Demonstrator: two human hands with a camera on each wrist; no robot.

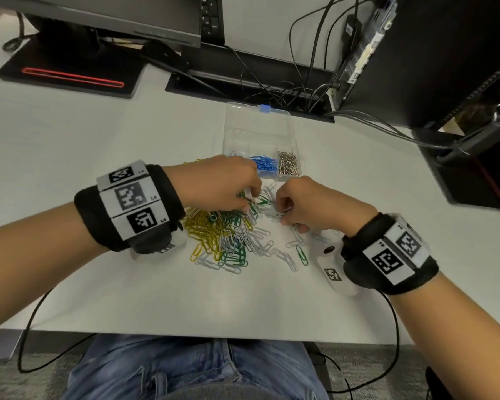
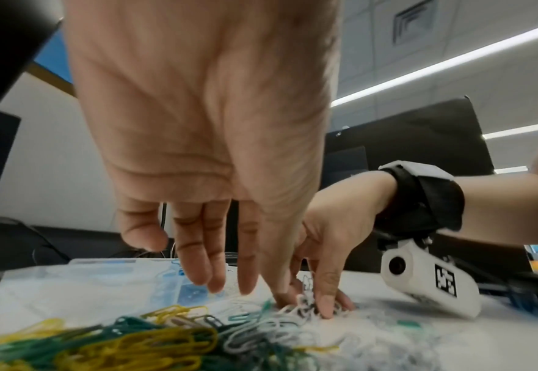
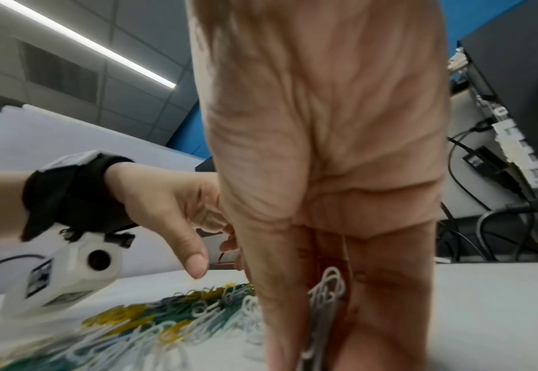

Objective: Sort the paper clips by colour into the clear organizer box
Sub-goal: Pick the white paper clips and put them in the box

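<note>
Head view, two hands at work over a white table. Beyond the fingertips stands the clear organizer box, lid open; its near row holds pale clips in the left cell, blue clips in the middle one and metal clips in the right. Beneath and on the person's side of the fingers spreads the loose pile of paper clips, yellow, green and white tangled together.

Left hand: fingers extended downward and slightly apart, tips at the far edge of the pile; whether they pinch a clip cannot be told. Right hand: fingers curled and closed on a small bunch of white clips, which hang between thumb and fingers in the right wrist view.

Likely faults, judged from this layout:
- clips interlock, so lifting the white bunch may drag a green or yellow one along into the wrong cell;
- the bunch is held loosely at the fingertips and may shed clips onto the table or into the blue cell just beyond;
- the left wrist may sweep pile clips outward.
</note>
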